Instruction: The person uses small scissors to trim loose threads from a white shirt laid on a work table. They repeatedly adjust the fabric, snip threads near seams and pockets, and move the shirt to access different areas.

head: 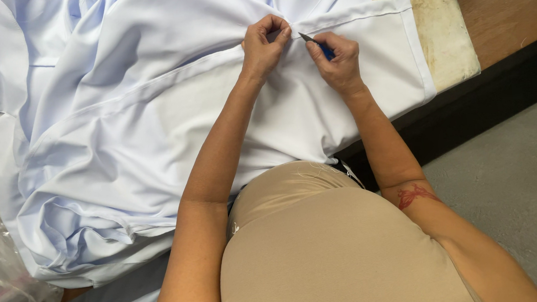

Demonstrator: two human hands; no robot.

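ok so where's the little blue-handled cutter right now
In the head view it is in the right hand, upper centre; the blue-handled cutter points its tip toward the left hand, which is pinching the pale blue garment.

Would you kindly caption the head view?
Left hand pinches pale blue garment; right hand holds blue-handled snips.

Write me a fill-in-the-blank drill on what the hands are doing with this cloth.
1. The left hand pinches the pale blue ____ at a seam.
2. The right hand holds a small cutter with a ____ handle.
3. The cutter's tip points toward the ____ hand.

Missing words: cloth; blue; left
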